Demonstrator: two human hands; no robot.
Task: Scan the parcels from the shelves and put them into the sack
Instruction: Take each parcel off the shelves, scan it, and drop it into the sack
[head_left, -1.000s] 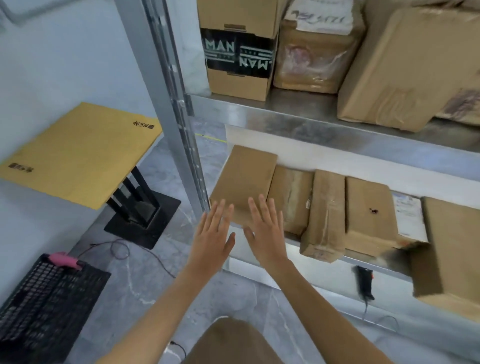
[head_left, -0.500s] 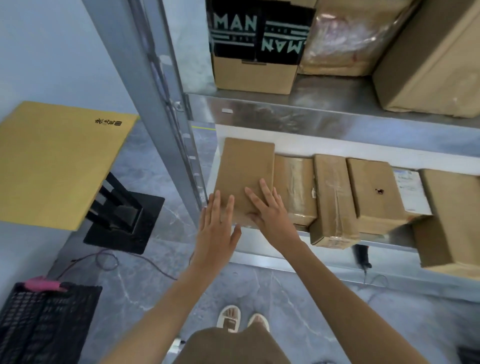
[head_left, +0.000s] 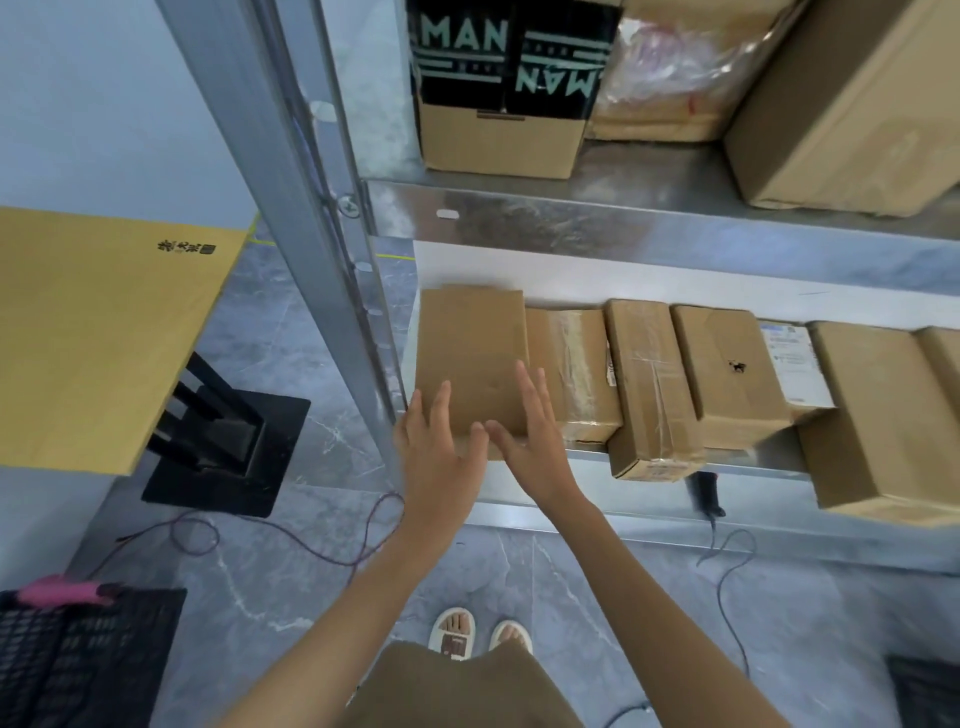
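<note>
A: Parcel (head_left: 470, 358) at the left end of the lower shelf (head_left: 613, 506): what had changed since half a second before?

B: Both hands had spread apart. The left hand (head_left: 439, 457) lay at the parcel's near left corner, fingers straight and loose, gripping nothing. The right hand (head_left: 530, 441), which had lain flat on top, stood edge-on at the near right corner, fingers straight too.

A: And how did the parcel lie?

B: Flat, plain brown face up, long axis running from the shelf's front edge toward the back, its near end just over the edge. It touched the taped box (head_left: 571, 374) to its right.

A: Any writing?

B: None on the parcel. Farther right a white label (head_left: 795, 358) showed print too small to read. On the upper shelf (head_left: 623, 218), a carton (head_left: 501, 98) carried black tape reading "MAN".
</note>
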